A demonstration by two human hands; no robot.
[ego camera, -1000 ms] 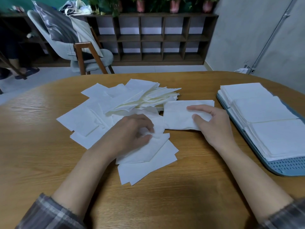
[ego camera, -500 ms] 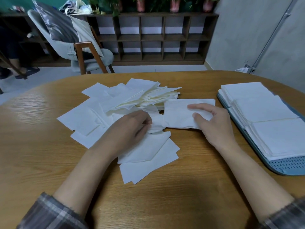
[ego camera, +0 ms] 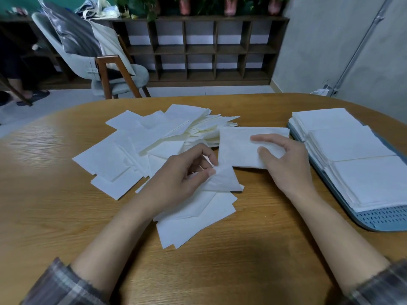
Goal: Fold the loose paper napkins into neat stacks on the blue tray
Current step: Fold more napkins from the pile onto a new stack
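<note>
One blue tray (ego camera: 383, 219), three napkin stacks (ego camera: 350, 142), loose napkins (ego camera: 110, 164) past counting, one left hand (ego camera: 178, 181), one right hand (ego camera: 284, 164), one chair (ego camera: 123, 83), three pots (ego camera: 230, 7).

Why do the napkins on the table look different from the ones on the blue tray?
The table napkins lie scattered, crooked and overlapping; the tray napkins sit in neat, squared stacks. The left hand pinches one table napkin; neither hand holds any of the tray napkins. Both are white paper.
</note>
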